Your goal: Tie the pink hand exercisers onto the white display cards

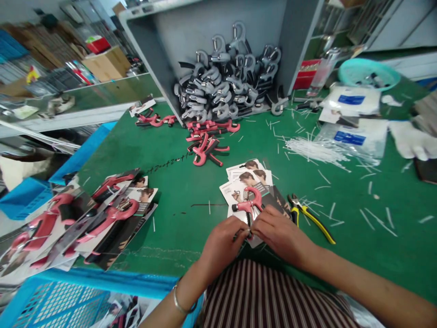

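Both hands meet over the lower end of a pink, hook-shaped hand tool [251,200] with a small spring and dark handles. The tool lies on a stack of printed cards [235,186] near the table's front edge. My left hand [225,239] is closed, its fingertips pinched by the handle ends. From the other side, my right hand [278,234] is closed at the same spot, fingertips touching or nearly touching the left ones. Whatever small thing is between the fingertips is hidden. Yellow-and-black cutting pliers [312,218] lie just right of my right hand.
A grey bin [297,45] of similar grey tools stands at the back. Loose pink tools [205,148] lie before it. Carded pink tools [112,218] are piled left. White plastic ties [314,150], bags [355,136] and a turquoise basin [370,68] sit right. A blue crate [64,300] is below.
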`<state>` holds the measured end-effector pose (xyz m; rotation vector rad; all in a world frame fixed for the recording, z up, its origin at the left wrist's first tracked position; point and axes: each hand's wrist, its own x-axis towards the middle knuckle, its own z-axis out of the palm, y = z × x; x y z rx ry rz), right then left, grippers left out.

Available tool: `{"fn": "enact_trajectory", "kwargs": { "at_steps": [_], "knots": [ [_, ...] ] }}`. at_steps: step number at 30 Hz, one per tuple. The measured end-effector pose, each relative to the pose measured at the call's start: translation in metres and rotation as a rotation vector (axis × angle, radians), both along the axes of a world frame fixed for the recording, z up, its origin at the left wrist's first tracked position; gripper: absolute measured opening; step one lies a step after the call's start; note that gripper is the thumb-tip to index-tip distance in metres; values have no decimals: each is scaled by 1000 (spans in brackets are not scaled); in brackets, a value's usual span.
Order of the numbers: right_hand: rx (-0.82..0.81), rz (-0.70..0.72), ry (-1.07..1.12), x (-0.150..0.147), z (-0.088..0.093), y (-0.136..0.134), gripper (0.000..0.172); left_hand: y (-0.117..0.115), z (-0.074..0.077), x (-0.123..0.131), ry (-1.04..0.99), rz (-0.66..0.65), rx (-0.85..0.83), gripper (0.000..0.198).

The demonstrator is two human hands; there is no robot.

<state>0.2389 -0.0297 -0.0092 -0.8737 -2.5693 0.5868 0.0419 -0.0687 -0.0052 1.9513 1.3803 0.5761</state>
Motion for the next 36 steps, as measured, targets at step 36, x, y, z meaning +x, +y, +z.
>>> {"fn": "enact_trajectory", "kwargs": {
  "at_steps": [36],
  "knots": [
    [-180,-212,385,-12,-25,-1,14,-8,-43,8,242,282,410,16]
  ]
}}
